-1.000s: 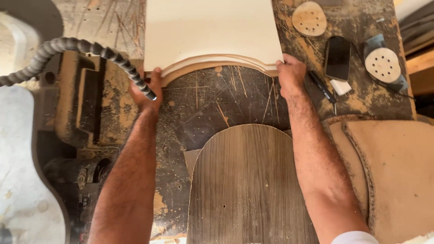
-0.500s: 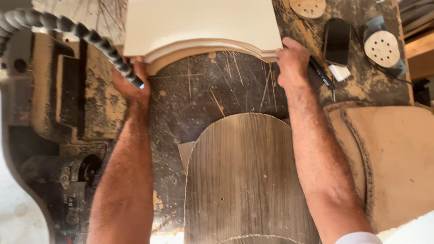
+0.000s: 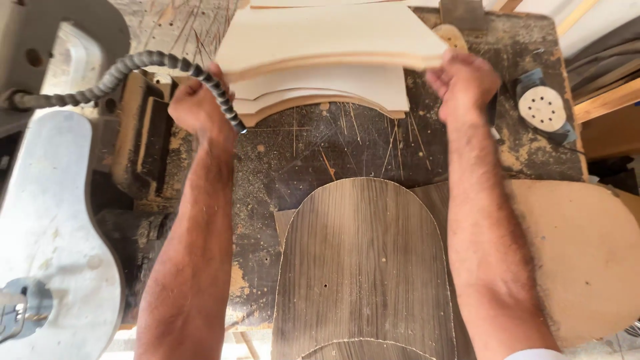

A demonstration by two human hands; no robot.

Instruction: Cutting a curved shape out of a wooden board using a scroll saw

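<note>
Both hands hold a pale wood board with a curved front edge, up above the workbench; the left hand grips its left end, fingers closed tight on it; the right hand grips its right end, fingers curled on the edge; more pale curved boards lie just under it on the bench; a ribbed grey hose bends over the left hand; a dark rounded wood panel lies between the arms; a sander sits near the right hand.
</note>
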